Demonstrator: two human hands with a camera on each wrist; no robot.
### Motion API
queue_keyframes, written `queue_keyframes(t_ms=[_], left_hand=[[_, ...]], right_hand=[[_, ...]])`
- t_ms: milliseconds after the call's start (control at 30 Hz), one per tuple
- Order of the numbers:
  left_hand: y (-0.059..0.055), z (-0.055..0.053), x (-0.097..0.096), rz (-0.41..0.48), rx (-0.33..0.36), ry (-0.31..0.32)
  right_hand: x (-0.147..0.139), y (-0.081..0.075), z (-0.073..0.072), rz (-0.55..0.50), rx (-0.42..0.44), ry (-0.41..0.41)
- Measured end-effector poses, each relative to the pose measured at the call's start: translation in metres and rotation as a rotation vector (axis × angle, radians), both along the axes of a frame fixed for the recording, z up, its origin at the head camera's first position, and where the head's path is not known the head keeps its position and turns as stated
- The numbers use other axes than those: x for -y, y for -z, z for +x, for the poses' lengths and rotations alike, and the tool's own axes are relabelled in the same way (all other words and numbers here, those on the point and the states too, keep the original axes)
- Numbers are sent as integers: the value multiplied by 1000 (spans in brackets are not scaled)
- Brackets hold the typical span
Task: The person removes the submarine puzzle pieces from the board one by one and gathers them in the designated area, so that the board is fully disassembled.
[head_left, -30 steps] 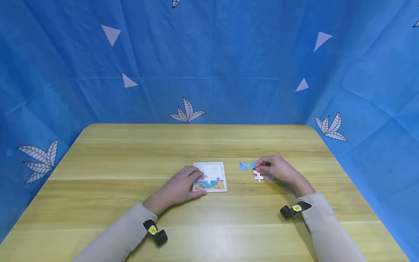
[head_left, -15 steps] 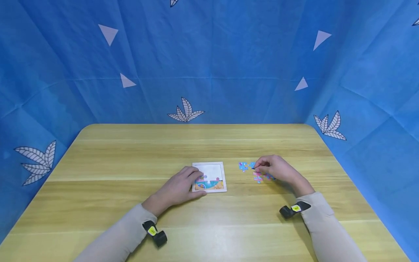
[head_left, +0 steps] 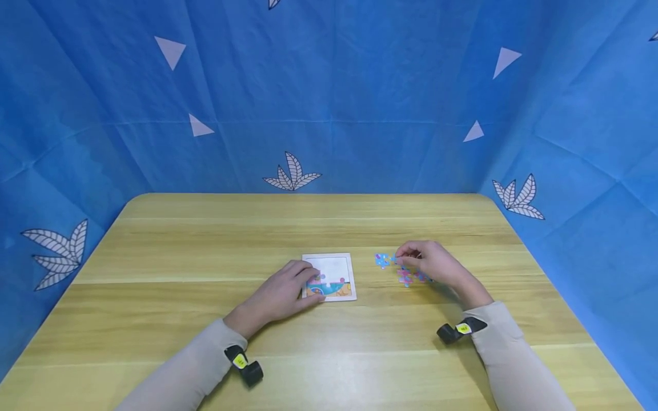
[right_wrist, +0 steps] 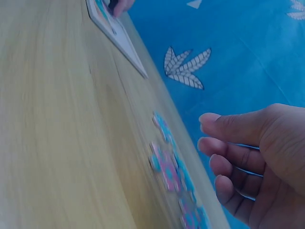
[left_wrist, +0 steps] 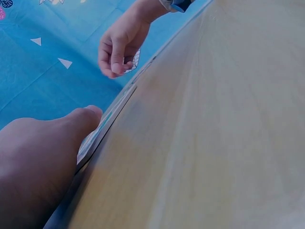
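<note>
My left hand [head_left: 280, 291] rests on the left side of a square puzzle tray [head_left: 353, 277], fingers over its surface and thumb on the near edge. Its lower part shows a teal and orange picture; the upper part is bare white. In the left wrist view, the thumb [left_wrist: 81, 121] lies along the tray's rim. My right hand [head_left: 434, 262] hovers over loose jigsaw pieces, its fingers loosely bent. In the right wrist view, nothing shows between the thumb and fingers [right_wrist: 233, 155]. A blue piece [head_left: 381, 261] lies left of that hand, and a pink piece [head_left: 405, 278] lies just below it.
The pieces lie close together on the wooden table [head_left: 329, 354], right of the tray; some are partly hidden under the right hand. A blue patterned cloth [head_left: 329, 85] rises behind the table and along both sides.
My right hand has shifted slightly left and away from me over the pieces. The left thumb has moved a little up onto the tray's near edge. The tray stays in place.
</note>
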State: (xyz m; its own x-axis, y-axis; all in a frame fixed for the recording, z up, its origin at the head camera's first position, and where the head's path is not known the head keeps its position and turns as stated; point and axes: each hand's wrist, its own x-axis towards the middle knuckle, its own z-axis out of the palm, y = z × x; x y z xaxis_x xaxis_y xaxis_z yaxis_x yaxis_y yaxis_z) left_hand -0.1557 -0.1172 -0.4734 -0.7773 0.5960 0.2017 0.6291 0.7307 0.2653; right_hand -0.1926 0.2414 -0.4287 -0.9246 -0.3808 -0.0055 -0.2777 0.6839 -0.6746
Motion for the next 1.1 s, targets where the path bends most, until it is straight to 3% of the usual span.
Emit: queue_keyframes(t_ms=[267, 500, 833, 1100], left_hand=[[0, -1, 1, 11, -29, 18], [2, -3, 2, 31, -71, 10], [2, -3, 2, 0, -87, -36], [5, -6, 4, -48, -103, -55]], right_hand=[[30, -7, 5, -84, 54, -35], [56, -5, 4, -24, -82, -128], [93, -1, 2, -7, -114, -236], [119, 6, 1, 100, -140, -305]])
